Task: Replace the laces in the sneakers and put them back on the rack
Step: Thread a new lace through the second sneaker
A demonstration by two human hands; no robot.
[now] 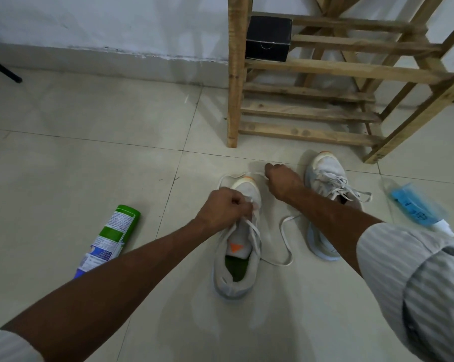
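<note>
A white sneaker [237,270] with an orange tongue patch and green insole stands on the tiled floor in front of me, toe pointing away. My left hand [224,207] pinches its white lace [286,246] over the eyelets near the toe. My right hand [282,182] is just right of the toe, fingers curled round the other end of the lace, which loops round the toe. The second white sneaker [325,178] stands further right with its lace threaded and loose. The wooden rack [309,131] stands just beyond both shoes.
A green and white spray can [111,236] lies on the floor at the left. A blue plastic packet [416,207] lies at the right. A black box [269,39] sits on a rack shelf. A black stand leg [5,70] shows at far left by the wall.
</note>
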